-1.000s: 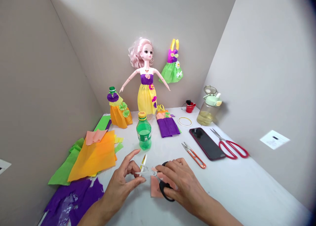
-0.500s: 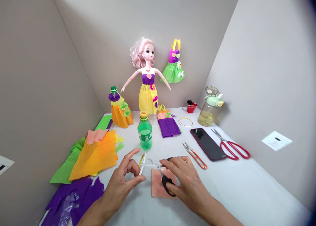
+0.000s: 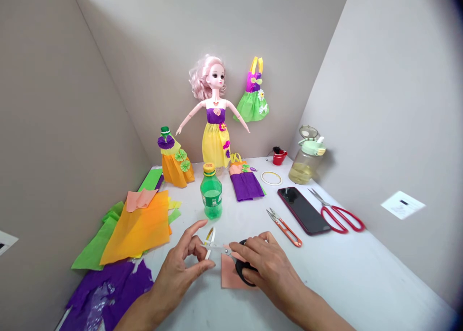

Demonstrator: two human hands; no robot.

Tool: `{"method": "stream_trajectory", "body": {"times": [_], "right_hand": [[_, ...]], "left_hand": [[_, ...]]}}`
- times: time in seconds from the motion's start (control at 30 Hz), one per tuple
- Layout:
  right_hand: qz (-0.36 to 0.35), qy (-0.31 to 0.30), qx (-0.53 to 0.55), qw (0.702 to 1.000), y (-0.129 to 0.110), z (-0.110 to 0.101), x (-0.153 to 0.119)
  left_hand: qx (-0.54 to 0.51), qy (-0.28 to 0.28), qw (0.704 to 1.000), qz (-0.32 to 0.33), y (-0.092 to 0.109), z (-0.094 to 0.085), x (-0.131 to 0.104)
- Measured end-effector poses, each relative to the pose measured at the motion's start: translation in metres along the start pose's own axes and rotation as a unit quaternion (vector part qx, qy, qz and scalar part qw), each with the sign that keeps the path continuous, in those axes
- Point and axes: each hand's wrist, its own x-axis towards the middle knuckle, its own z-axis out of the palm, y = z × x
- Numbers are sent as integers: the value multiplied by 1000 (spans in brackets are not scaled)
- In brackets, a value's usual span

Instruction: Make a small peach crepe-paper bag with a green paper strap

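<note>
My left hand (image 3: 175, 263) pinches a thin roll of white tape (image 3: 212, 234) with a yellowish inside, held upright between thumb and curled fingers, forefinger raised. My right hand (image 3: 271, 266) has its fingers in the black handles of a small pair of scissors (image 3: 245, 273). The blades point left and cross the tape roll; they look nearly closed. Whether they touch the tape I cannot tell. Beneath the scissors a square of salmon-pink crepe paper (image 3: 227, 277) lies on the white table (image 3: 325, 282).
A green bottle (image 3: 211, 196) stands just beyond my hands. Orange crepe paper (image 3: 137, 234) and purple scraps (image 3: 108, 292) lie left. Thread snips (image 3: 285, 228), a phone (image 3: 303, 210) and red scissors (image 3: 340, 217) lie right. Behind stands a doll (image 3: 216, 138).
The scissor blades have come closer together and reach further left across the tape roll. The roll has turned slightly, so its ring shows more. My right hand has shifted slightly left.
</note>
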Motion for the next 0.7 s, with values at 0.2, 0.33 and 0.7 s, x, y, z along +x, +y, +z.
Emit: {"method": "stream_trajectory", "body": {"times": [0.2,0.33,0.7], "right_hand": [[-18,24,-6,1000,0,-2,2],[-25,47,-12,999,1,1,2],[-80,60,-82,992,20,18,-3]], "left_hand": [[-12,3,1000,-11,-2,1,0],[-17,9,1000,-9,-4,1,0],[-57,-2,998,8,-30,2,13]]}}
